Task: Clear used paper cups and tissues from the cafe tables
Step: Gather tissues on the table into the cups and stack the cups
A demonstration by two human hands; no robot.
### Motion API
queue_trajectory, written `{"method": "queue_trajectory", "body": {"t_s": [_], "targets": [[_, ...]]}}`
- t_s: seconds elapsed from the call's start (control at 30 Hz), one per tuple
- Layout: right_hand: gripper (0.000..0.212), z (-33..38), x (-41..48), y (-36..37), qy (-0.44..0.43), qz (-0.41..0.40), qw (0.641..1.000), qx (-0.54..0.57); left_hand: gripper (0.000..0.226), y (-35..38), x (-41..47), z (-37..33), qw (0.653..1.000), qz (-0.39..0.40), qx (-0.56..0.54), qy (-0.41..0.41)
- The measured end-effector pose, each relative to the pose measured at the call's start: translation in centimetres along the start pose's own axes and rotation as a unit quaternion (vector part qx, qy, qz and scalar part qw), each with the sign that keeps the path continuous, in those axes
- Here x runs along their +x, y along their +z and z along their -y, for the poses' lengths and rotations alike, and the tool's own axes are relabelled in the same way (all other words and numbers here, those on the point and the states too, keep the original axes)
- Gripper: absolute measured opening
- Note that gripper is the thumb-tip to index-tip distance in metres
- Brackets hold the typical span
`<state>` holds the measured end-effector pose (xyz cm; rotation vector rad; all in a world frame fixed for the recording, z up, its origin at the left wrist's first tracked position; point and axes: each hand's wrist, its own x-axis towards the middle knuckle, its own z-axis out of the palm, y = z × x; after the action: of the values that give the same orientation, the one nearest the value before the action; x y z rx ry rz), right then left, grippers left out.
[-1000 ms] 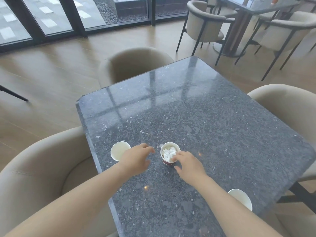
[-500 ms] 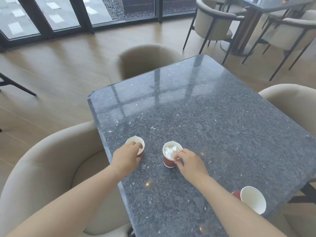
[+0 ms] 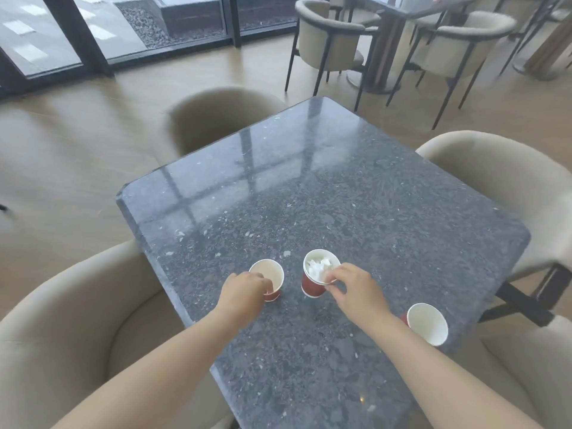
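Since a second ago the left hand (image 3: pixel 244 287) has left the gap between the cups and now grips the near rim of the empty cup (image 3: pixel 273 273), at seven o'clock on the table (image 3: pixel 340 196). Its curled fingers hide that side of the cup. The right hand (image 3: pixel 356 289) still pinches the rim of the tissue cup (image 3: pixel 310 287) at six o'clock, with crumpled white tissue (image 3: pixel 318 266) inside. A third cup (image 3: pixel 428 322) stands at the table's edge at four o'clock; the right forearm covers most of its red wall. The tabletop is dark speckled stone, glossy, mirroring window frames. Beige armchairs (image 3: pixel 77 305) stand at eight, eleven and three o'clock on a wooden floor (image 3: pixel 77 134). Glass doors (image 3: pixel 154 23) run along twelve o'clock, and another table set (image 3: pixel 402 7), cut off by the frame, stands at one.
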<state>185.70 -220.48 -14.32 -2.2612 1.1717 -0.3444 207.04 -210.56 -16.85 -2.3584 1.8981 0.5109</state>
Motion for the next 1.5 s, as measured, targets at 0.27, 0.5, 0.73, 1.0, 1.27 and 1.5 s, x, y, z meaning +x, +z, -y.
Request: {"method": "queue_trajectory", "body": {"t_s": [0.27, 0.5, 0.73, 1.0, 1.27, 1.5], "targets": [[0.004, -1.6, -1.4, -3.8, -0.007, -0.078, 0.997, 0.030, 0.026, 0.2, 0.3, -4.9, 0.996, -0.006, -0.032, 0.078], [0.005, 1.5, -0.3, -4.1, -0.083, -0.096, 0.990, 0.054, 0.042, -3.4, -1.0, -3.5, 0.995, -0.051, -0.054, 0.063], [0.007, 3.0, -1.3, -1.1, -0.123, -0.039, 0.991, 0.046, 0.070, -3.8, -2.7, -2.1, 0.987, -0.102, -0.117, 0.046], [0.010, 0.9, -2.4, 1.5, -0.089, 0.058, 0.994, -0.026, 0.072, -1.6, -3.2, -3.0, 0.990, -0.055, -0.116, 0.062], [0.015, -0.1, -2.4, 1.9, -0.064, 0.097, 0.991, -0.072, 0.061, -1.4, -2.3, -3.1, 0.992, -0.013, -0.109, 0.063], [0.015, -0.3, -2.7, 2.8, -0.051, 0.111, 0.990, -0.070, 0.027, -0.9, -1.3, -3.8, 0.994, 0.029, -0.058, 0.084]]}}
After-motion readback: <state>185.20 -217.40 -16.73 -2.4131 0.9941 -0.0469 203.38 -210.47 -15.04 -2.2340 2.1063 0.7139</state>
